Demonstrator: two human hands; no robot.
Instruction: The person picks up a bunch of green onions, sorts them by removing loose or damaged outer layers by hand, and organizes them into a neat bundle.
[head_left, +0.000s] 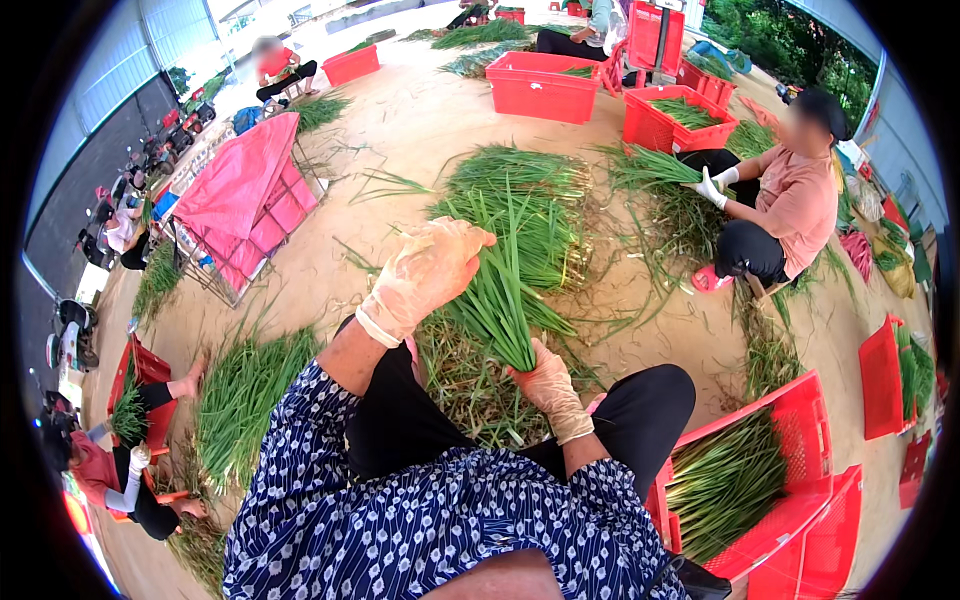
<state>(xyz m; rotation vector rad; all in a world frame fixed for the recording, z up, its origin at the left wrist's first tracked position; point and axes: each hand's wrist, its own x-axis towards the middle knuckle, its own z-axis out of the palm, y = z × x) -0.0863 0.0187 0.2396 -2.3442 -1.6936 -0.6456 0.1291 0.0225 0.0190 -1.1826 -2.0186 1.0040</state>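
Note:
My right hand (551, 386), in a thin translucent glove, grips the lower ends of a bunch of garlic chives (506, 307). The long flat leaves fan upward and away from me. My left hand (431, 274), gloved the same way, is beside the upper leaves with its fingers curled; whether it pinches any leaves is hidden. Beyond the bunch, piles of garlic chives (517, 217) lie on the floor, pale ends to the right. Between my knees is a heap of loose, partly dried leaf trimmings (480, 382).
A red plastic crate (806, 427) holding chives (724, 487) stands by my right knee. More chives (251, 405) lie at my left. A gloved co-worker (795, 187) sits at the right with a bunch. A pink-covered frame (240, 195) and red crates (544, 94) stand farther off.

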